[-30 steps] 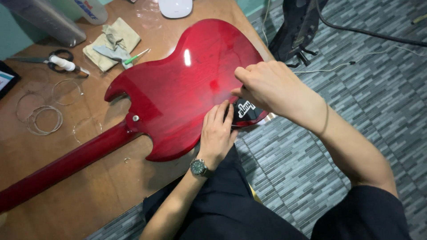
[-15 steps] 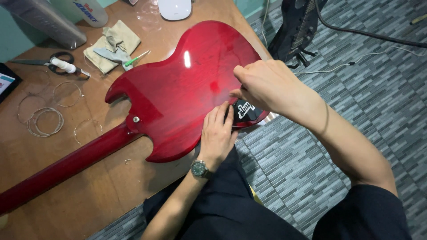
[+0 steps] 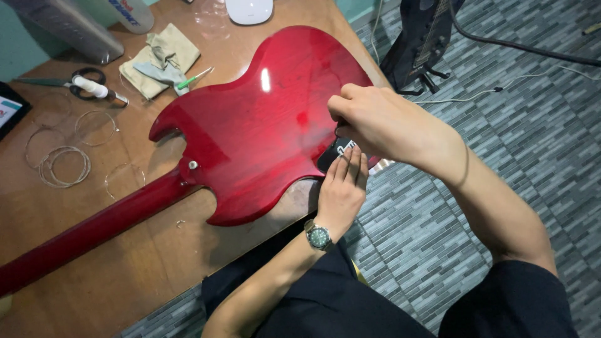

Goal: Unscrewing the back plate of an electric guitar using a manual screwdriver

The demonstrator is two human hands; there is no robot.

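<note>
A: What is seen of the guitar [image 3: 250,119]?

B: A glossy, deep red body with two pointed horns is laid back-up on the wooden table [image 3: 125,263]. A bright highlight is reflected near the middle of the back, and the wood grain can be made out through the finish. A small metal strap button is fixed where the body meets the neck [image 3: 81,238], which is stretched toward the lower left corner. The lower edge of the body is hung slightly over the table's near edge.

A: And the hands?

B: The left hand [image 3: 341,188] is laid flat, fingers pressed together, against the body's lower edge, where a small black plate [image 3: 332,153] with white markings is set. A wristwatch [image 3: 318,236] with a dark green face is worn on that wrist. The right hand [image 3: 375,122] is curled just above the plate, fingertips pinched together; something thin and dark appears to be gripped there, but what it is cannot be told.

A: What else is on the table?

B: Coiled strings [image 3: 59,163] are scattered at the left, near the neck. Scissors [image 3: 87,87] and a crumpled beige cloth [image 3: 163,59] are placed beyond the horns, well apart from the hands. A dark guitar stand [image 3: 419,44] is seen on the grey floor [image 3: 532,138].
</note>
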